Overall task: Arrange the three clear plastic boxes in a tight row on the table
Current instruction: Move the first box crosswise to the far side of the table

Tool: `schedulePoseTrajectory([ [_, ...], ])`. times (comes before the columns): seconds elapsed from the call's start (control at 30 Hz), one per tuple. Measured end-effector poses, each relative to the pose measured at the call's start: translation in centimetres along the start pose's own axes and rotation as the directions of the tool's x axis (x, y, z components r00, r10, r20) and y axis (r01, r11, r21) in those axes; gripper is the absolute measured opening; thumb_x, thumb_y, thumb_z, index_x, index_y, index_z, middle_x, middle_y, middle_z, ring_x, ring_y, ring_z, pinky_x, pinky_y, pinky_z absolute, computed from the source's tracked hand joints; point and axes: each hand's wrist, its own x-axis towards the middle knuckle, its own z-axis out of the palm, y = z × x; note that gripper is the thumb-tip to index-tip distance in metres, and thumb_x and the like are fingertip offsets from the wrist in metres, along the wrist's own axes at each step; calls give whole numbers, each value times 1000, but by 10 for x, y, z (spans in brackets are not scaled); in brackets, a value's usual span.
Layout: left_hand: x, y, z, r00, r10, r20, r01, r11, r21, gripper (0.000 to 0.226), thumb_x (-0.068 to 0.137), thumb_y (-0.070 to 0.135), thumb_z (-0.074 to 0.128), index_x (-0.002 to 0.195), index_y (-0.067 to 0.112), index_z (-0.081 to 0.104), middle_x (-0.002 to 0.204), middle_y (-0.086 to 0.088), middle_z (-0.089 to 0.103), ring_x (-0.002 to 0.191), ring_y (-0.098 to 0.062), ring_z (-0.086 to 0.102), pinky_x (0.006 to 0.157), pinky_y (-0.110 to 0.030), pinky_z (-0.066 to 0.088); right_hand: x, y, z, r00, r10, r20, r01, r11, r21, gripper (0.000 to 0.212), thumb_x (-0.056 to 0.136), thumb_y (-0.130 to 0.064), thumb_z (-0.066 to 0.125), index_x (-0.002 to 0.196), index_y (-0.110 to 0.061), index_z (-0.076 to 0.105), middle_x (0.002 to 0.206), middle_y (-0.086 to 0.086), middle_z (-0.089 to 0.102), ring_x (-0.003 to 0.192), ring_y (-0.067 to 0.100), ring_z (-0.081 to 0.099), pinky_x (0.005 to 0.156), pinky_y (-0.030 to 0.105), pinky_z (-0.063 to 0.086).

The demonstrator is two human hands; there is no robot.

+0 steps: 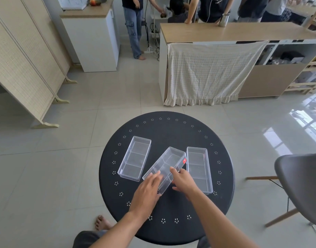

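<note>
Three clear plastic boxes lie on a round black table (171, 133). The left box (134, 158) leans slightly to the right and stands apart from the others. The right box (199, 169) lies nearly straight. Between them the middle box (168, 161) is slanted, its far corner with a red sticker touching the right box. My left hand (147, 191) grips the middle box at its near left side. My right hand (183, 181) holds its near right edge, fingers over the rim.
A grey chair (302, 183) stands close to the table's right side. My bare foot (101, 222) is on the tiled floor at the near left. Farther off are a counter with a hanging cloth (207, 72), a folding screen (23, 68) and several people.
</note>
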Motion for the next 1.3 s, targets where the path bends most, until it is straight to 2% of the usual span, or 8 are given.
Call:
schedulePoseTrajectory([
  [0.2,-4,-9,0,998,67,-17,-67,998,-17,57,75,26,98,127,25,77,142,8,69,129,-13,68,95,-35,64,13,9,8,999,24,-26,-27,992,-124,37,101,-48,55,96,-13,62,81,5,60,77,22,63,95,60,61],
  [0.3,-1,-16,-3,996,34,-77,-41,994,-96,36,94,38,80,127,24,77,142,9,69,127,-13,66,97,-37,61,23,7,9,998,16,-68,-29,981,-190,49,91,-55,54,106,-9,63,100,10,71,97,32,71,97,58,61],
  [0.43,7,-27,-18,947,-251,-199,234,966,-107,43,110,48,51,140,24,69,148,5,59,132,-18,58,100,-40,56,25,-11,11,981,-75,-178,15,949,-314,51,102,-34,55,140,0,44,140,22,45,124,44,55,111,46,44],
  [0.53,14,-34,-29,859,-509,-49,508,861,-33,68,109,59,33,164,20,43,166,-12,39,149,-33,45,113,-54,48,31,-29,17,960,-232,-160,134,875,-465,58,103,-31,54,152,-4,38,150,20,37,138,45,44,117,52,39],
  [0.6,18,-40,-33,818,-569,82,571,821,-5,72,111,62,23,172,24,25,176,-13,23,161,-33,29,126,-57,32,38,-41,24,940,-334,-72,237,788,-568,58,103,-33,52,157,-15,40,155,12,36,143,40,38,116,54,39],
  [0.8,39,-85,-56,852,-496,169,514,853,-86,63,113,58,23,169,30,35,182,1,14,168,-24,17,134,-61,15,62,-65,49,884,-416,213,426,531,-733,56,106,-32,43,161,-25,38,175,0,20,160,32,19,123,59,34],
  [0.97,70,-125,-66,884,-419,206,438,897,-58,57,113,52,36,164,29,41,183,9,12,169,-16,12,133,-64,18,96,-69,59,887,-375,269,415,391,-822,58,113,-40,33,169,-28,23,182,-2,-1,167,31,-8,132,57,8],
  [1.3,172,-167,-87,855,-406,322,441,896,-41,57,112,47,43,165,27,34,183,13,-5,170,-15,-9,134,-66,8,171,-109,53,913,-342,221,347,367,-863,64,113,-51,24,171,-39,2,181,-8,-10,167,25,-11,132,60,0],
])
